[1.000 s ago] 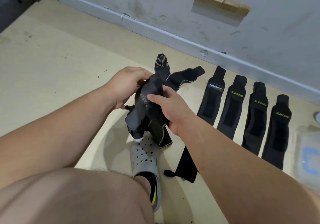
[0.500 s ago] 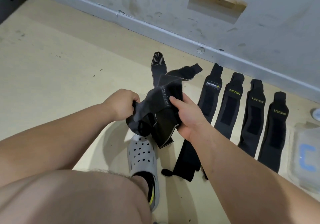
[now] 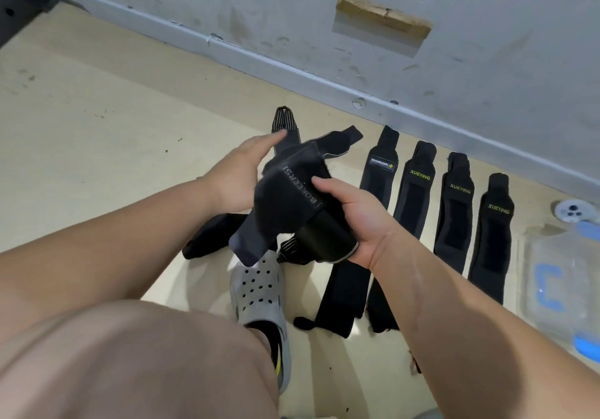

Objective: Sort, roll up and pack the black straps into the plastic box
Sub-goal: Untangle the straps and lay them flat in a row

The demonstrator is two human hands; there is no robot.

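A bundle of black straps point(image 3: 289, 204) with white lettering hangs above the floor in front of me. My right hand point(image 3: 354, 214) grips its right side, thumb on top. My left hand point(image 3: 240, 175) sits behind the bundle's left side with the fingers stretched out flat; whether it grips is hidden. Several black straps point(image 3: 454, 214) lie side by side on the floor to the right. Another black strap point(image 3: 341, 295) lies below my right hand, and a further one point(image 3: 211, 233) under my left wrist. The clear plastic box point(image 3: 558, 288) with blue clips stands at the far right.
My grey perforated shoe point(image 3: 259, 295) and bare knee fill the lower middle. A grey wall and skirting point(image 3: 324, 77) run diagonally close behind the straps. A round floor drain point(image 3: 573, 211) lies beside the box. Tan floor spreads to the left.
The bundle has been turned and lifted, its lettering now facing up. My left hand moved up from a closed grip to flat fingers behind it. A strap now lies on the floor under my left wrist.
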